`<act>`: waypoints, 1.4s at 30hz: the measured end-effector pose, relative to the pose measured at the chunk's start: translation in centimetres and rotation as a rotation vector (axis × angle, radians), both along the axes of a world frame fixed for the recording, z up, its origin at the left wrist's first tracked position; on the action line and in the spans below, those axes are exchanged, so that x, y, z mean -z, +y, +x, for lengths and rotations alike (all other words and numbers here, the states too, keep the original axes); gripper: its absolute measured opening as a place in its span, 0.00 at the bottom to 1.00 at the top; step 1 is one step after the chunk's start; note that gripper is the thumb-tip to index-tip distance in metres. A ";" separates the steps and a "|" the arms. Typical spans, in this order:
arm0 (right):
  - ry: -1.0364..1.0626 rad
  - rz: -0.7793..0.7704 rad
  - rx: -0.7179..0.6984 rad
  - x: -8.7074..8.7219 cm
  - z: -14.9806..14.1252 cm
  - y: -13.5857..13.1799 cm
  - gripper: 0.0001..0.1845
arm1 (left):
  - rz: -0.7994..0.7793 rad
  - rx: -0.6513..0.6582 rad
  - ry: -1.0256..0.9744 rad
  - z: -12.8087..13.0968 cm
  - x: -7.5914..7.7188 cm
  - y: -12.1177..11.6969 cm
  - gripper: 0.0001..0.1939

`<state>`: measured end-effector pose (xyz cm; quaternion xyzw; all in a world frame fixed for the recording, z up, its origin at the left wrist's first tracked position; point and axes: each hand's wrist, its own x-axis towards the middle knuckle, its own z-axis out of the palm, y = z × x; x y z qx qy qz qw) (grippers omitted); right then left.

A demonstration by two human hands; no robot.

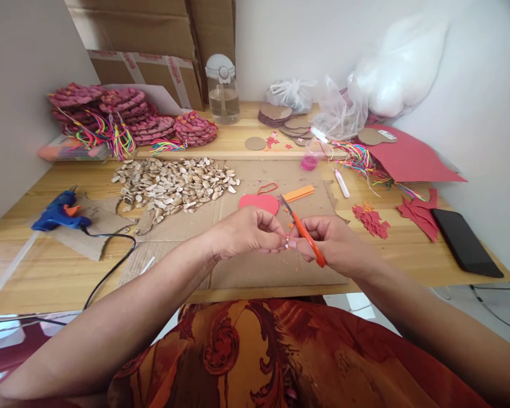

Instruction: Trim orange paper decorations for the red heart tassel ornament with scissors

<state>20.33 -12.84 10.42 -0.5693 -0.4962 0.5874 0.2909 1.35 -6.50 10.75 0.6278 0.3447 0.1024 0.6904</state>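
My right hand [329,241] has orange-handled scissors [308,238] lodged in it, their blades angled up and to the left. Its thumb and fingertips meet those of my left hand [249,232], which is closed in a pinch. A tiny pink and white bit [287,241] shows between the two sets of fingertips; its kind is too small to make out. Just beyond my left hand lie a red rounded cutout [259,202] and a loop of red cord [267,188]. Orange strips [298,194] rest past the scissor tips. Beneath my hands is a cardboard sheet [246,272] with small orange scraps.
Pistachio-like shells [182,184] are heaped at left, near a blue glue gun [62,211] with a trailing cord. Red scraps [372,221] and a phone [467,241] lie right. A bottle [223,90], cardboard discs [275,113] and stacked pink crafts [123,110] stand behind.
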 end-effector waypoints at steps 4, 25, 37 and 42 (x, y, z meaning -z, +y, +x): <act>-0.002 0.058 0.076 0.8 0.1 -0.2 0.09 | -0.147 -0.103 -0.054 -0.2 0.3 0.0 0.10; 0.174 0.123 0.279 2.6 -0.9 -0.5 0.09 | -0.191 -0.360 -0.130 0.8 1.7 -1.8 0.11; 0.210 0.113 0.316 2.7 -1.3 -0.6 0.07 | -0.163 -0.387 -0.149 1.0 2.3 -1.9 0.08; 0.214 0.129 0.325 2.7 -1.5 -0.6 0.06 | -0.171 -0.402 -0.147 1.1 2.1 -1.9 0.08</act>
